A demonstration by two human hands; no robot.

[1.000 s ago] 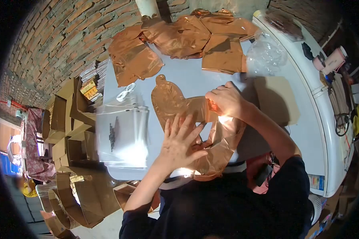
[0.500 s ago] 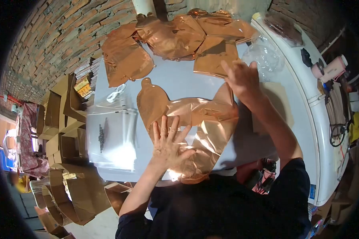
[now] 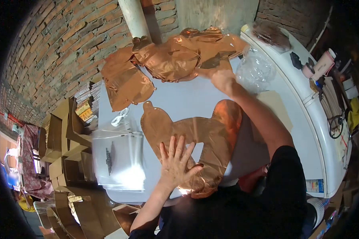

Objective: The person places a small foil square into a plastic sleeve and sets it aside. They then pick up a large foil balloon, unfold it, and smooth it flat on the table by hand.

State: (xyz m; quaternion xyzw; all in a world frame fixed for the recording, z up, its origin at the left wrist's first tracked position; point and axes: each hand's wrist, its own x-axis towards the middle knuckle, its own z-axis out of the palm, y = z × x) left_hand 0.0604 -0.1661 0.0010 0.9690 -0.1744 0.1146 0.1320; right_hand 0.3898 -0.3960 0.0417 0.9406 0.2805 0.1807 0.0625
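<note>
A flat, copper-coloured foil balloon (image 3: 195, 129) with rounded lobes and a pale gap in its middle lies on the table in front of me. My left hand (image 3: 175, 163) rests palm down on its lower left part, fingers spread. Beyond it, my right hand (image 3: 224, 81) reaches to a heap of crumpled copper foil balloons (image 3: 169, 59) at the back. Its knuckles look curled round the front edge of a folded foil balloon (image 3: 217, 61), with one finger pointing left; the fingertips are blurred. Another foil balloon (image 3: 129, 85) lies at the heap's left.
Clear plastic bags (image 3: 117, 161) lie on the table's left side beside a small white tie (image 3: 120, 116). Crumpled clear plastic (image 3: 255, 69) sits at the right rear. Cardboard boxes (image 3: 73, 137) stand left of the table (image 3: 179, 93). A pink bottle (image 3: 325, 63) is far right.
My view has tilted upward. My right hand has swung left and away, from beside the right lobe to the heap, where a foil balloon's front part has been folded back. My left hand stays pressed down.
</note>
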